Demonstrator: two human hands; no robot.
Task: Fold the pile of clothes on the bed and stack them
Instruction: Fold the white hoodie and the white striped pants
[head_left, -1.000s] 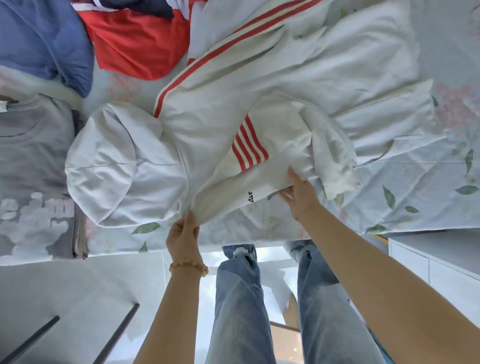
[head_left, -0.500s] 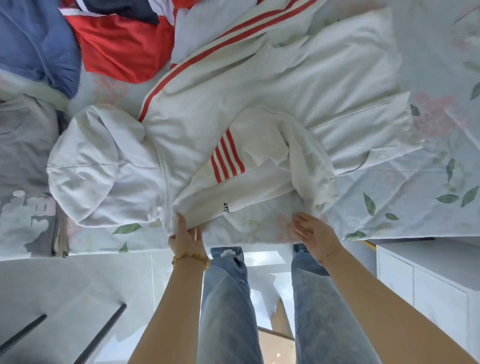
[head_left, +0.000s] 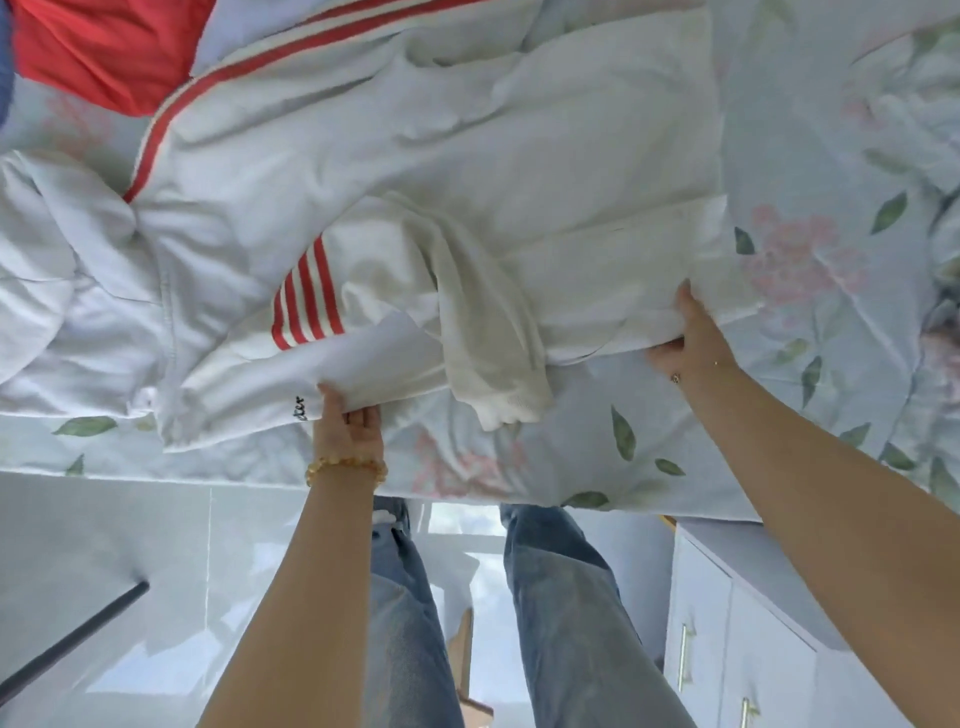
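White cotton hooded sweatshirt with red stripes (head_left: 467, 171): spread flat on floral-print bedsheet (head_left: 831, 249). Left hand (head_left: 347, 422) pinches its near edge; right hand (head_left: 693, 338) grips its hem corner. Red garment (head_left: 98, 52) lies beyond.

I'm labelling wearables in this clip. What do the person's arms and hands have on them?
Both forearms are bare, no sleeves in view. The left hand has a bracelet of amber-yellow beads at the wrist. The right hand has a thin chain bracelet, hard to make out.

Matt white cotton-like hoodie (head_left: 467, 156), smooth printed bedsheet (head_left: 810, 156), glossy floor tiles (head_left: 104, 545)
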